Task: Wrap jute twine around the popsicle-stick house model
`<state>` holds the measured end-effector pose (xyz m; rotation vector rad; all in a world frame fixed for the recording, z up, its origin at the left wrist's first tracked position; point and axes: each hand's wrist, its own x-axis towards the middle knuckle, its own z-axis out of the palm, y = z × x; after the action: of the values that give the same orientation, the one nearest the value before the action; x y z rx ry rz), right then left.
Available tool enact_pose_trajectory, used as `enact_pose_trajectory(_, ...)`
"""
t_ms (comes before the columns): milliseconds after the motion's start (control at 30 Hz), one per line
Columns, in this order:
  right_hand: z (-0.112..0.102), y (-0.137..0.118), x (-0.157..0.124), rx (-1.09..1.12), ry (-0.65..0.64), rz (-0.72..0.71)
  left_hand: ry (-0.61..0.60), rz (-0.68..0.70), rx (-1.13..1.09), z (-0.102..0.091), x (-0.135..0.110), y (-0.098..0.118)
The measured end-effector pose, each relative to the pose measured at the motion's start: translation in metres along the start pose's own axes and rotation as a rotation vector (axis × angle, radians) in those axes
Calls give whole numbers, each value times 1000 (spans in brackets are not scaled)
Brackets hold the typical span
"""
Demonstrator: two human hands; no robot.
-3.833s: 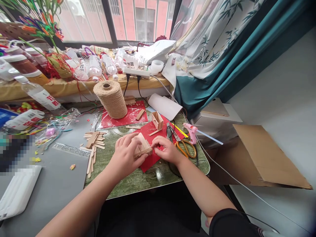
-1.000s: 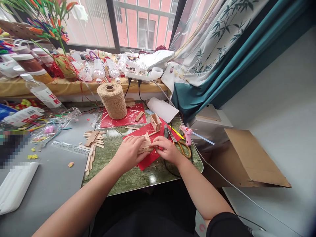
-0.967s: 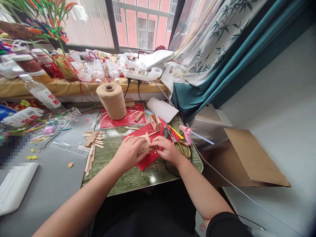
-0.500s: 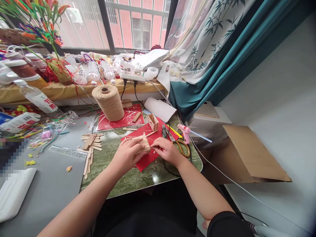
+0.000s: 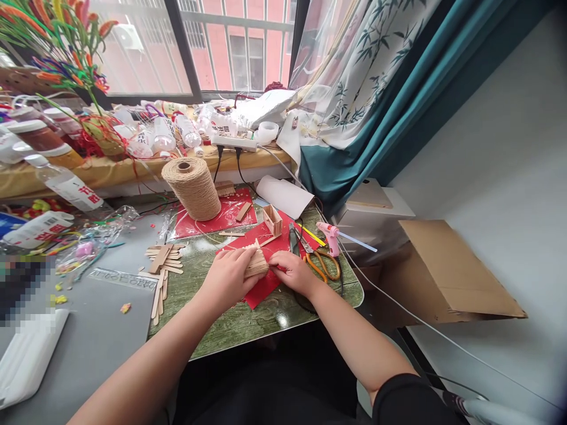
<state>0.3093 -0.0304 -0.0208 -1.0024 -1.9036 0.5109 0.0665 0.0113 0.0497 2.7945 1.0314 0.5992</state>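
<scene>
A small craft-stick piece [image 5: 256, 264], built of pale sticks laid side by side, sits over red sheets [image 5: 266, 289]. My left hand [image 5: 228, 273] is closed on its left side, fingers over the top. At its right edge, my right hand [image 5: 290, 270] has its fingers pinched together; what they hold is hidden. Behind the hands is a small open box of craft sticks [image 5: 271, 221]. Scissors with orange handles [image 5: 323, 264] and a pink glue gun [image 5: 330, 236] lie right of my right hand. A thin strand runs from the twine spool [image 5: 191, 192] toward the piece.
Loose craft sticks [image 5: 163, 265] lie in a pile at left on the green table [image 5: 195, 319]. A clear ruler [image 5: 124, 277] rests on the grey surface. Bottles and a power strip [image 5: 234, 143] crowd the windowsill. An open cardboard box [image 5: 460, 277] stands at right.
My right fingers have drawn closer together at the piece's right edge. More of the piece's top shows beside my left hand. The view has shifted slightly.
</scene>
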Motion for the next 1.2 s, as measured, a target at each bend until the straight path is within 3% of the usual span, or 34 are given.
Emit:
enact_pose_trajectory(167,-2,-4,3,-8,-20,-60,21,-12,-77,2,-8,-10)
enact_pose_trajectory(367,-14,-22,17,-19,33,-128,139,-169,-332,5,-28,-16)
enact_pose_trajectory(633,-14,-40,23,-54,-35,-210,286,-219,-621,32,-57,-12)
enact_pose_trajectory(767,-10,-44,23,-58,-77,-224,323,-257,-804,36,-71,-10)
enact_pose_trajectory(967,-1,-56,32,-123,-189,-273,271,-258,-687,29,-103,-20)
enact_pose_trajectory(1200,11,-69,41,-193,-275,-271,390,-207,-384,9,-113,-24)
